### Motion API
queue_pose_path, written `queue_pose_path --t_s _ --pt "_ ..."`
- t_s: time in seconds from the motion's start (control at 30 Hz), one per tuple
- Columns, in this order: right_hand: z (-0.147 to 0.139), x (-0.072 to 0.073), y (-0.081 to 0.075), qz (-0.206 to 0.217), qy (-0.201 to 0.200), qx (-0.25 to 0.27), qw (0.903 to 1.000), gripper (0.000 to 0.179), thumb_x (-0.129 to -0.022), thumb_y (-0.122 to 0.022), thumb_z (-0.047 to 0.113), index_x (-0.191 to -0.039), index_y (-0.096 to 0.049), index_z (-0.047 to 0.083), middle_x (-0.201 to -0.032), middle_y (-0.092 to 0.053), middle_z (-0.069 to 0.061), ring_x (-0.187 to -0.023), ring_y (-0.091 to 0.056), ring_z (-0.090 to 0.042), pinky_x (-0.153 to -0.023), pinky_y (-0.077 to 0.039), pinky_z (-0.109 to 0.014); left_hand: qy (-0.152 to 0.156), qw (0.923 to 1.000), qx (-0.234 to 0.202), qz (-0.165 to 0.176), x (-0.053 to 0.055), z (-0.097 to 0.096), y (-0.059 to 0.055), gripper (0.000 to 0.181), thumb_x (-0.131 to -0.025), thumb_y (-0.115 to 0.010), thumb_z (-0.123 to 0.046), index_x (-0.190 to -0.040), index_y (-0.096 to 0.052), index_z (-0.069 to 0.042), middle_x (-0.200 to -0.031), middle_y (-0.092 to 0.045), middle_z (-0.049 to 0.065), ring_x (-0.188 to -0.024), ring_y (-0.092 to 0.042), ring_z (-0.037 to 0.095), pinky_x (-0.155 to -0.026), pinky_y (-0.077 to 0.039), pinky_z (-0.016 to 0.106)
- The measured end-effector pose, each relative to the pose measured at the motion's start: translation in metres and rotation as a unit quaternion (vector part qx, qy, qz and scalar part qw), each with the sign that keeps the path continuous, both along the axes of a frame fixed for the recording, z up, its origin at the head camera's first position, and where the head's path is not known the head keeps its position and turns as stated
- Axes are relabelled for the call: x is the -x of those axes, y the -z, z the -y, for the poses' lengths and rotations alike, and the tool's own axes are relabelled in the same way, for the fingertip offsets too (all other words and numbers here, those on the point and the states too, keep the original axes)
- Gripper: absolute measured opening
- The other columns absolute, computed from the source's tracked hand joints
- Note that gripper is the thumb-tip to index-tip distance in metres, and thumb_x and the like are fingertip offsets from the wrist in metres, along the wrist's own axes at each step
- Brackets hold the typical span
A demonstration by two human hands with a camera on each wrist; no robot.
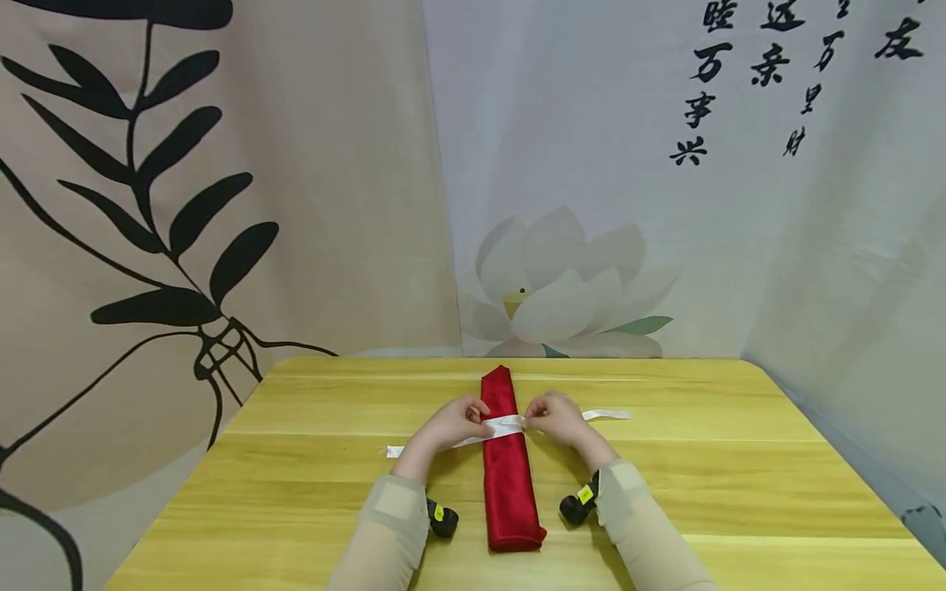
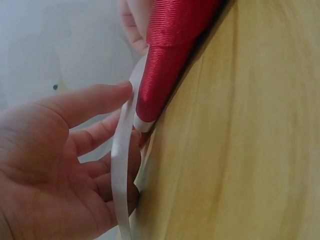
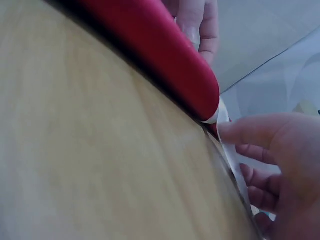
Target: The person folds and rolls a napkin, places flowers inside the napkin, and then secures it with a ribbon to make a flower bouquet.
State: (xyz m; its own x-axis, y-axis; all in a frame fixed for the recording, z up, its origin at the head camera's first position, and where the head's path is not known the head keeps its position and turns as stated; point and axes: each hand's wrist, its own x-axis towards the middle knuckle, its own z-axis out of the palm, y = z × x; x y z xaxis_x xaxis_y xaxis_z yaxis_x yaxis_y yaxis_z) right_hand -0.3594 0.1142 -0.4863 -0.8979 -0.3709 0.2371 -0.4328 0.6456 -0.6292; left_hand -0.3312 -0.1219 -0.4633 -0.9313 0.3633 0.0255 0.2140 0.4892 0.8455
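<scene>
A roll of shiny red fabric [image 1: 510, 484] lies lengthwise on the table, pointing away from me. Around its upper part passes a white ribbon [image 1: 506, 426], with one tail out to the left and the other to the right. On the left side of the roll, my left hand [image 1: 456, 423] holds the ribbon; the left wrist view shows the thumb and curled fingers about the white strip [image 2: 120, 155]. Close against the right side, my right hand [image 1: 556, 417] pinches the ribbon [image 3: 231, 155] between thumb and fingers. The ribbon's underside at the roll is hidden.
The wooden table [image 1: 310, 492] reaches back to a pale cloth backdrop [image 1: 355, 164] printed with plants and characters. A black wrist camera [image 1: 443, 520] sits below the left wrist, another black camera [image 1: 576, 507] below the right, on either side of the roll.
</scene>
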Motion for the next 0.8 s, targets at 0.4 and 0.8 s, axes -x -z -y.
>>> queue_pose_path --t_s 0.4,0.8 --pt "0.001 -0.004 -0.012 0.086 -0.036 0.119 0.9885 0.006 -0.09 -0.063 0.011 -0.088 -0.062 0.005 -0.081 -0.06 -0.001 -0.078 -0.052 -0.016 -0.073 -0.045 -0.032 -0.002 0.9996 -0.002 0.027 -0.004 -0.001 -0.003 0.022 -0.081 -0.072 -0.002 -0.102 -0.064 -0.001 -0.076 -0.058 0.006 -0.064 -0.051 0.014 -0.057 -0.042 0.024" --pt "0.002 -0.006 -0.014 0.055 0.007 0.103 0.9931 0.015 -0.088 -0.063 0.005 -0.1 -0.072 0.003 -0.099 -0.069 -0.005 -0.092 -0.06 -0.02 -0.083 -0.049 -0.038 0.055 0.9978 0.036 -0.013 -0.002 0.001 -0.005 0.031 -0.087 -0.068 -0.005 -0.117 -0.067 -0.002 -0.08 -0.057 0.004 -0.067 -0.048 0.014 -0.058 -0.04 0.025"
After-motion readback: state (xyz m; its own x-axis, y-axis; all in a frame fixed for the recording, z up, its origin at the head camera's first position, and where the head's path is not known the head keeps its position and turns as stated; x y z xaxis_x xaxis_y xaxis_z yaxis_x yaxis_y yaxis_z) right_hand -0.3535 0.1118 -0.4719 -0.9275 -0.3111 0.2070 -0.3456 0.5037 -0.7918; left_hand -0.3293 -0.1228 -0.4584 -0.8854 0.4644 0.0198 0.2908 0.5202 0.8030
